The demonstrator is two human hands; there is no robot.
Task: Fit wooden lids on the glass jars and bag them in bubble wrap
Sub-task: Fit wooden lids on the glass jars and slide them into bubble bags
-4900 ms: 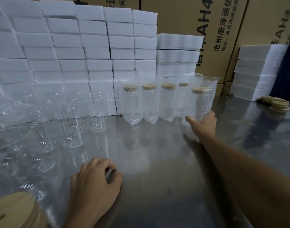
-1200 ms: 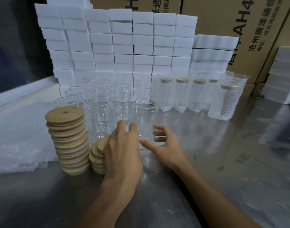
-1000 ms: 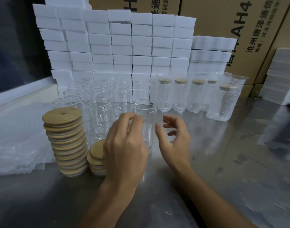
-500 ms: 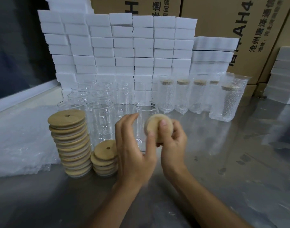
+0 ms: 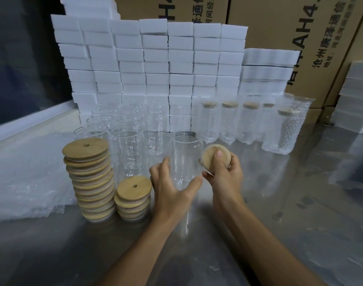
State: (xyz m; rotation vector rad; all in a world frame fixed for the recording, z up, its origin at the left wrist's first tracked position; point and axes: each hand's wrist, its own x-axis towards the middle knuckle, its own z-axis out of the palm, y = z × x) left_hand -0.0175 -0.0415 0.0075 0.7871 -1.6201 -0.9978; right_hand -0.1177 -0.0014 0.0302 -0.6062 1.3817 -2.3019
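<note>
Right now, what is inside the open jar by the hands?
Nothing shows inside the jar; its mouth is uncovered. The right hand holds a lid beside it. The left hand's fingers cover its lower side.

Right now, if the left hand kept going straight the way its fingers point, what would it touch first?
Most likely the open clear glass jar just ahead: the left hand is spread beside its lower wall with fingers aimed forward. Depth is unclear; it may already be touching.

The steel table (image 5: 279,213) bears lid stacks (image 5: 92,178), glass jars (image 5: 127,149), seemingly foam blocks (image 5: 156,58).
</note>
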